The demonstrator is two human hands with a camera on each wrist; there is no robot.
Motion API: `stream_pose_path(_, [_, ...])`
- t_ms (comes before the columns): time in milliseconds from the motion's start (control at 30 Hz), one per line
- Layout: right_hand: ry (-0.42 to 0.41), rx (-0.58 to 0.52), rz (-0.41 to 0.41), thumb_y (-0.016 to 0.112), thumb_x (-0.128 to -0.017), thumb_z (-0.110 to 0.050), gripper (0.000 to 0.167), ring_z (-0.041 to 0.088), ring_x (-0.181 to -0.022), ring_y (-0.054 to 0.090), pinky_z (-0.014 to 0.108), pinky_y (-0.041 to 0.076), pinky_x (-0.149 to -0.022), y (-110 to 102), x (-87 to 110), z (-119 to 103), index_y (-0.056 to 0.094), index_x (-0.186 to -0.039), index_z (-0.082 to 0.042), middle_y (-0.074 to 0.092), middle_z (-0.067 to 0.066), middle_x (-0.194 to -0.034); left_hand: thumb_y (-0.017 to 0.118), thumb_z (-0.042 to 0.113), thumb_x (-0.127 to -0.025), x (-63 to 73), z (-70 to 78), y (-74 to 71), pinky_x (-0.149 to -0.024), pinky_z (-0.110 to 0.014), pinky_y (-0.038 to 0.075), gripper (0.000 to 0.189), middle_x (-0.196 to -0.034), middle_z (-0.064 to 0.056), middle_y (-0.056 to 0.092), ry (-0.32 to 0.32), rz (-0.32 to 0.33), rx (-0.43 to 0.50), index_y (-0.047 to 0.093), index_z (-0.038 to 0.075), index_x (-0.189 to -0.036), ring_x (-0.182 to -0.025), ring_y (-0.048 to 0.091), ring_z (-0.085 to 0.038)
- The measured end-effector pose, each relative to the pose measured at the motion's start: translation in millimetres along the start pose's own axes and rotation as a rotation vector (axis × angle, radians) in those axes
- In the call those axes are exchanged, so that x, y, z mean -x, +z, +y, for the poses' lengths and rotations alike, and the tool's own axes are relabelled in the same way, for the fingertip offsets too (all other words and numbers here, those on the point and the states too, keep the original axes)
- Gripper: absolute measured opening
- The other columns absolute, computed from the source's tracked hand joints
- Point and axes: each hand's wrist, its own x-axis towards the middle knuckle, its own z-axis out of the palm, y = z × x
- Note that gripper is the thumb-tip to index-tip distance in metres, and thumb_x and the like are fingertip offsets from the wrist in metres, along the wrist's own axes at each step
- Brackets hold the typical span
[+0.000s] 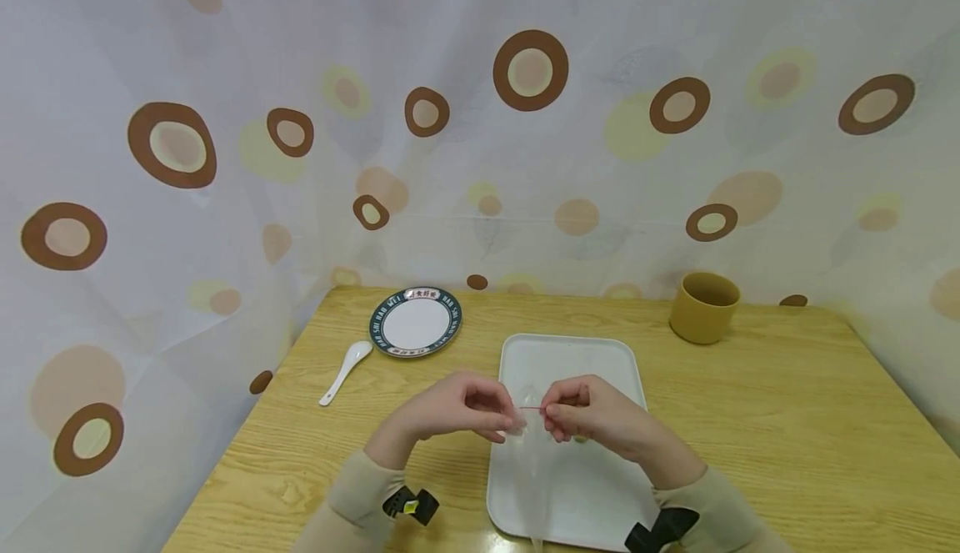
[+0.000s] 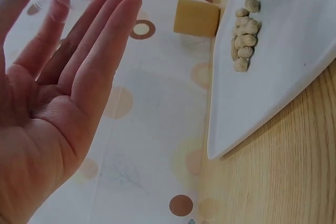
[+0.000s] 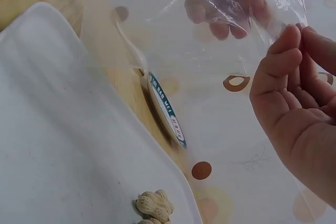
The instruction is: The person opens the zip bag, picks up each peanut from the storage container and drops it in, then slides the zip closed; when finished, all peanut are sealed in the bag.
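Observation:
A clear plastic bag point(image 1: 534, 486) with a thin red line near its top hangs between both hands over a white tray point(image 1: 577, 499). My right hand point(image 1: 600, 415) pinches the top of the bag, thumb against forefinger, as the right wrist view also shows. At the other side is my left hand point(image 1: 468, 407), its fingers apart. In the left wrist view, the left hand point(image 2: 58, 93) has long, straight fingers, with clear film around the tips. Several peanuts point(image 2: 245, 38) in their shells lie grouped on the tray, mostly hidden behind the right hand in the head view.
Back left on the wooden table point(image 1: 787, 403) are a plate point(image 1: 415, 324) with a dark green patterned rim and a white spoon point(image 1: 347, 372). A mustard-yellow cup point(image 1: 703, 309) stands at the back right. Behind the table hangs a spotted curtain point(image 1: 450, 19).

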Motion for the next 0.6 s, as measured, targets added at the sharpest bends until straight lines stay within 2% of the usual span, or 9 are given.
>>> stream_pose_path(167, [-0.024,0.064,0.003,0.051,-0.103,-0.017,0.019,0.006,-0.062,0.045,0.024,0.036,-0.055,-2.9,3.2,-1.0,0.058,-0.095,-0.002,0.054,-0.004,-0.073,0.065,0.01,-0.095,1.6,2.0,-2.5,-0.082,-0.043,0.059,0.018,-0.101,-0.012,0.072,-0.018,0.023,-0.017,0.062,-0.008,-0.094,-0.094,0.07,-0.017])
stream_pose_path(300, [-0.013,0.077,-0.016,0.048,-0.104,-0.018,0.025,0.006,-0.064,0.047,0.024,0.037,-0.058,-4.4,4.1,-1.1,0.053,-0.101,0.007,0.059,-0.004,-0.078,0.067,0.005,-0.092,3.3,4.4,-3.5,-0.082,-0.038,0.059,0.018,-0.106,-0.019,0.072,-0.027,0.076,-0.02,0.053,-0.006,-0.088,-0.098,0.07,-0.015])
stream_pose_path(367, [-0.009,0.089,-0.005,0.048,-0.105,-0.018,0.027,0.006,-0.067,0.05,0.023,0.04,-0.06,-4.3,3.9,-0.6,0.053,-0.105,0.009,0.062,-0.003,-0.083,0.069,0.003,-0.09,3.4,5.2,-3.0,-0.082,-0.036,0.059,0.021,-0.11,-0.022,0.071,-0.028,0.101,-0.034,0.049,-0.003,-0.089,-0.101,0.071,-0.019])
stream_pose_path(500, [-0.019,0.159,0.089,0.052,-0.103,-0.018,0.026,0.008,-0.073,0.056,0.024,0.047,-0.064,-3.3,2.0,1.1,0.055,-0.103,0.008,0.065,0.001,-0.095,0.073,0.003,-0.086,1.3,5.0,-0.7,-0.083,-0.034,0.059,0.029,-0.117,-0.023,0.069,-0.038,0.129,-0.06,0.046,0.002,-0.096,-0.107,0.07,-0.028])
stream_pose_path(600, [-0.034,0.217,0.173,0.058,-0.1,-0.017,0.023,0.009,-0.072,0.057,0.024,0.049,-0.062,-2.4,0.9,2.0,0.055,-0.096,0.006,0.063,0.002,-0.094,0.072,0.001,-0.086,-0.9,3.8,0.6,-0.083,-0.035,0.059,0.034,-0.122,-0.026,0.067,-0.049,0.121,-0.043,0.045,0.005,-0.106,-0.108,0.069,-0.032])
